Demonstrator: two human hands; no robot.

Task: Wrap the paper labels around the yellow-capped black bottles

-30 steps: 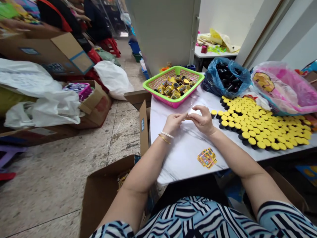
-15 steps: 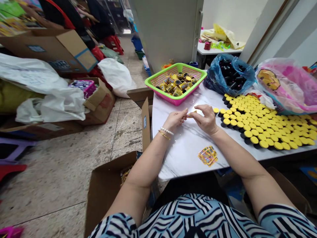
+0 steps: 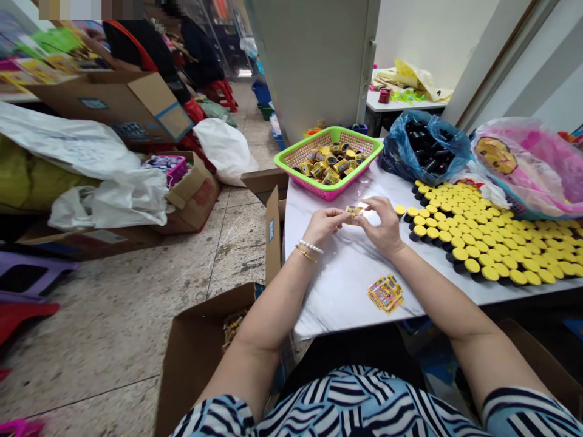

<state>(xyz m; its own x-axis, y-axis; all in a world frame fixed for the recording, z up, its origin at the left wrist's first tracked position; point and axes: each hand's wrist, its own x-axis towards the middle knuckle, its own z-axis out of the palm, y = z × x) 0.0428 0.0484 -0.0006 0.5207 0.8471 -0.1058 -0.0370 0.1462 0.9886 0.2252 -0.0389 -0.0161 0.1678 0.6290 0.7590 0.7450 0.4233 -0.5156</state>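
Over the white marbled table, my left hand (image 3: 325,226) pinches one end of a small yellow printed label (image 3: 353,213). My right hand (image 3: 381,226) has its thumb and fingertips closed at the label's other end. Close to my right forearm lies a pile of similar yellow labels (image 3: 385,294). Right of my right hand, many black pots with yellow lids (image 3: 483,233) stand upright in a tight group. A green and pink basket (image 3: 328,193) beyond my hands holds small pots with yellow labels around them.
A blue plastic bag (image 3: 396,152) of black pots and a pink plastic bag (image 3: 542,164) stand at the table's back. Open cardboard boxes (image 3: 191,352) flank the table's left side. Farther left are white sacks (image 3: 223,149), stools and seated people.
The label between my hands has turned so its printed face shows more. The view has shifted slightly, and both hands stay close together.
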